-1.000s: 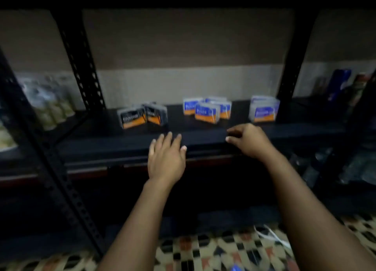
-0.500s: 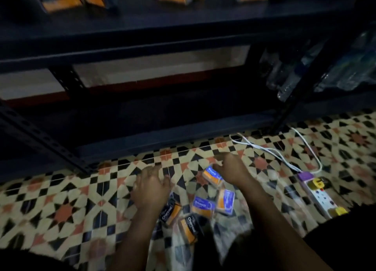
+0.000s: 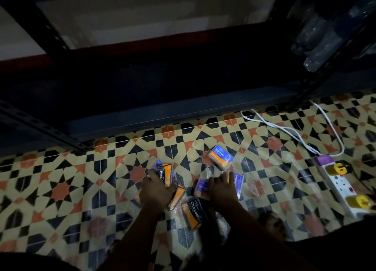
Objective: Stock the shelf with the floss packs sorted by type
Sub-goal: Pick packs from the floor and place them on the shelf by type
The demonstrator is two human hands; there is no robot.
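Several floss packs lie on the patterned floor in front of the dark shelf (image 3: pixel 162 112). My left hand (image 3: pixel 155 191) grips a black-and-orange Charcoal pack (image 3: pixel 163 173) lifted off the floor; a second black-and-orange pack (image 3: pixel 178 195) lies under its fingers. Another Charcoal pack (image 3: pixel 193 212) lies loose between my wrists. My right hand (image 3: pixel 222 189) covers two blue Smooth packs (image 3: pixel 238 182) with its fingers on them; whether it grips them is unclear. A blue-and-orange Round pack (image 3: pixel 220 155) lies free just beyond my right hand.
A white power strip (image 3: pixel 337 185) with yellow plugs and its white cable (image 3: pixel 284 130) lie on the floor at the right. Plastic bottles (image 3: pixel 317 36) are stacked on the right shelf bay. A slanted metal upright (image 3: pixel 40 126) crosses at the left. A bare foot (image 3: pixel 274 223) shows lower right.
The view dropped from the upper shelf to the floor. Both hands came down from the shelf edge to the packs; my left hand has picked up a Charcoal pack.
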